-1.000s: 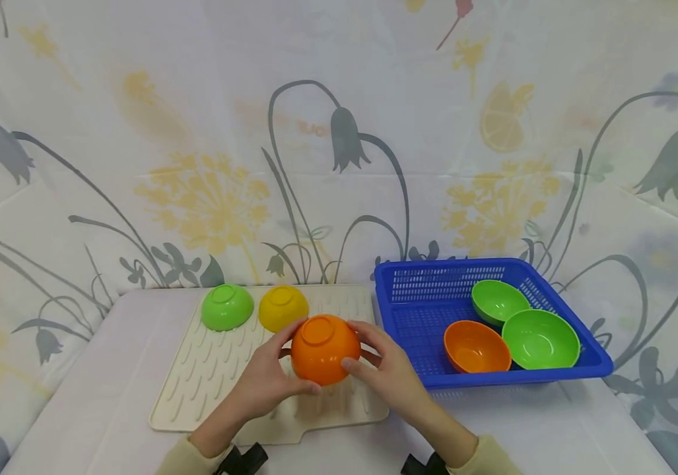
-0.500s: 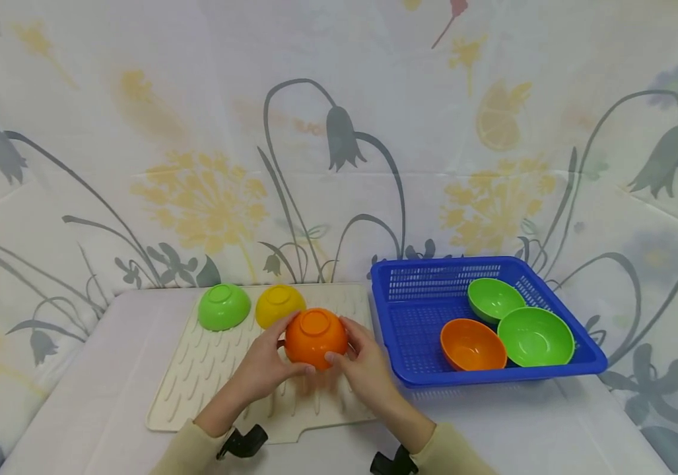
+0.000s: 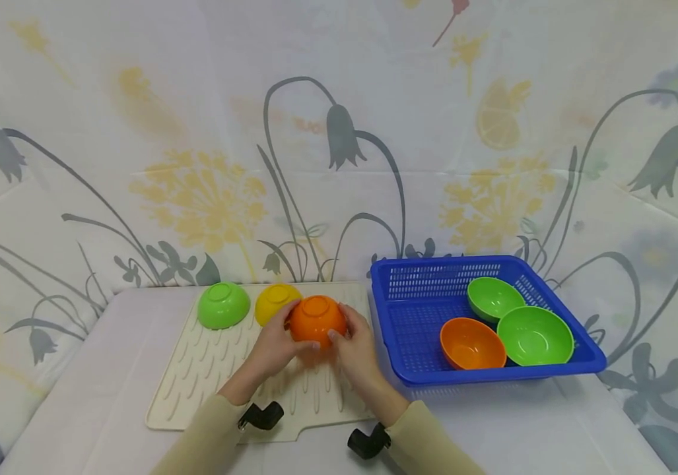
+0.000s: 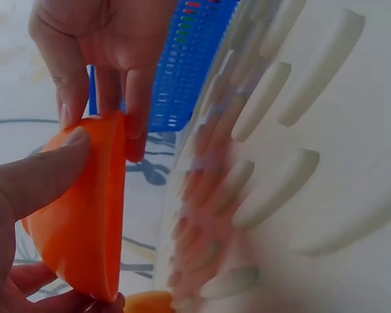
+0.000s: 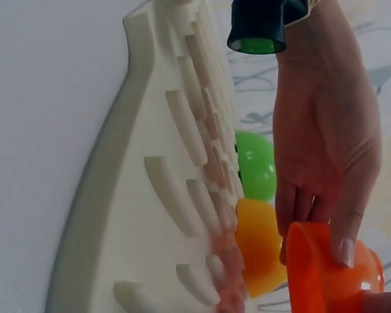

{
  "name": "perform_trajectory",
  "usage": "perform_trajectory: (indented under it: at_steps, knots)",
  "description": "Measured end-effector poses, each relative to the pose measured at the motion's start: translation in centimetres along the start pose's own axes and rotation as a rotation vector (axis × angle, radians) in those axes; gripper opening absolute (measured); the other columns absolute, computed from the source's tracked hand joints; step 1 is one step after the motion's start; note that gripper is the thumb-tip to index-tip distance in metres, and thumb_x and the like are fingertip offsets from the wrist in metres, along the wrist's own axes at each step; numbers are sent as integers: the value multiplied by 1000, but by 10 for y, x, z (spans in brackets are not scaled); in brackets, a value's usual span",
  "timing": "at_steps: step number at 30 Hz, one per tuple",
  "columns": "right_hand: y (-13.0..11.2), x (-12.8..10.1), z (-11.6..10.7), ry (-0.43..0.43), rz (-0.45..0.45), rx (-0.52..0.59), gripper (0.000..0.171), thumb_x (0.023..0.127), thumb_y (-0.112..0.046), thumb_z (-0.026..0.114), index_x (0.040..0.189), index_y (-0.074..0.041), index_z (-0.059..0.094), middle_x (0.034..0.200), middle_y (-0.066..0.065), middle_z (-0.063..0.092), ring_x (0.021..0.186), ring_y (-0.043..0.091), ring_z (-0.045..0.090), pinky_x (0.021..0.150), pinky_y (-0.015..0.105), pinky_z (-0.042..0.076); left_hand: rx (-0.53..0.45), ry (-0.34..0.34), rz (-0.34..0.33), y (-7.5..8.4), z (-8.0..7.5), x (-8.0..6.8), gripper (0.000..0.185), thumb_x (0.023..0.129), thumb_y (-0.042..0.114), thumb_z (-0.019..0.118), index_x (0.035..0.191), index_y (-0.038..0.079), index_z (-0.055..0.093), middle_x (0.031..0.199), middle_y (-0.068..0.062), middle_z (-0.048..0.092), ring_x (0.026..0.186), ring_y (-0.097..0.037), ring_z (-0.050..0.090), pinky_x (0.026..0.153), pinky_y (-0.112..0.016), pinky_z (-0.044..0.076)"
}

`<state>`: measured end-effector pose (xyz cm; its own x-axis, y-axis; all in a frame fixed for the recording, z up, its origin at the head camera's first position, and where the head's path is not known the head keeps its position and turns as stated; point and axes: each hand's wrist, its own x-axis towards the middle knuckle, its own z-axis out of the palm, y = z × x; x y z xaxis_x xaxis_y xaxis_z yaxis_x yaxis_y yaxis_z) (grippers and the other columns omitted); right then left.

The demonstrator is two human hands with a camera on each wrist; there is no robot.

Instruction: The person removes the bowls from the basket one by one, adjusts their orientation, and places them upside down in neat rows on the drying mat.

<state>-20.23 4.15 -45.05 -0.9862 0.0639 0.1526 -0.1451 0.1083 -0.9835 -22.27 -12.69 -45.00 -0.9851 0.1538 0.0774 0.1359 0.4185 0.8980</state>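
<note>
Between my two hands an orange bowl (image 3: 317, 322) is held upside down, its foot ring facing up. My left hand (image 3: 273, 344) grips its left side, thumb on the near wall. On the other side my right hand (image 3: 360, 349) grips it the same way. In the left wrist view the orange bowl (image 4: 85, 208) shows its rim above the cream ridged drying mat (image 4: 339, 215). Upside down on the mat sit a green bowl (image 3: 223, 306) and a yellow bowl (image 3: 273, 302), the yellow one partly hidden by the left hand and orange bowl.
A blue plastic basket (image 3: 416, 379) stands to the right of the mat. Inside it, upright, are an orange bowl (image 3: 473, 344), a small green bowl (image 3: 494, 298) and a larger green bowl (image 3: 535, 335). A patterned curtain (image 3: 339, 198) hangs behind the table.
Both hands have carried the orange bowl away from me toward the back of the mat, to just right of the yellow bowl. The bowls in the basket have stayed put.
</note>
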Motion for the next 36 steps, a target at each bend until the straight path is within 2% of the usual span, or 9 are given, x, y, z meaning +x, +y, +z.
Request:
perform_trajectory:
  at_steps: [5, 13, 19, 24, 27, 31, 36]
  knots:
    - [8, 11, 3, 39, -28, -104, 51, 94, 12, 56, 144, 5, 47, 149, 24, 41, 141, 39, 35, 115, 51, 27, -33, -5, -17, -4, 8, 11, 87, 81, 12, 83, 152, 2, 34, 152, -19, 40, 137, -37, 41, 112, -52, 34]
    - [17, 25, 3, 91, -16, -120, 50, 95, 12, 53, 143, 5, 47, 150, 25, 40, 141, 40, 34, 116, 53, 24, 25, -22, -36, -1, 20, 25, 85, 86, 12, 77, 155, 1, 29, 155, -20, 35, 138, -38, 39, 114, -53, 30]
    - [19, 36, 3, 86, 19, -154, 51, 94, 12, 54, 144, 4, 47, 151, 25, 39, 142, 40, 33, 116, 53, 24, 2, -17, -89, -2, 26, 35, 83, 85, 11, 75, 154, 1, 30, 154, -20, 37, 137, -37, 40, 114, -52, 30]
    - [20, 43, 3, 83, 81, -109, 54, 94, 11, 55, 146, 2, 45, 153, 23, 37, 144, 38, 30, 117, 52, 22, 9, 22, -93, -5, 30, 42, 80, 86, 13, 77, 153, 1, 35, 152, -19, 42, 135, -36, 43, 114, -50, 32]
    - [22, 48, 2, 88, 100, -118, 55, 94, 10, 56, 147, 1, 45, 155, 21, 36, 145, 36, 29, 117, 51, 21, 37, 65, -91, -7, 35, 46, 78, 85, 14, 80, 151, 2, 39, 149, -18, 46, 134, -35, 45, 113, -49, 34]
    - [25, 52, 2, 95, 85, -172, 53, 94, 8, 58, 146, 2, 46, 153, 23, 38, 145, 36, 30, 117, 50, 22, 115, 129, -85, -9, 42, 49, 75, 82, 16, 83, 147, 3, 46, 144, -16, 52, 130, -33, 50, 111, -48, 37]
    - [29, 54, 1, 93, 60, -208, 53, 93, 9, 59, 144, 3, 48, 152, 27, 37, 144, 38, 30, 117, 50, 23, 180, 187, -21, -5, 49, 52, 67, 81, 12, 83, 140, 0, 53, 137, -17, 58, 124, -34, 54, 108, -48, 41]
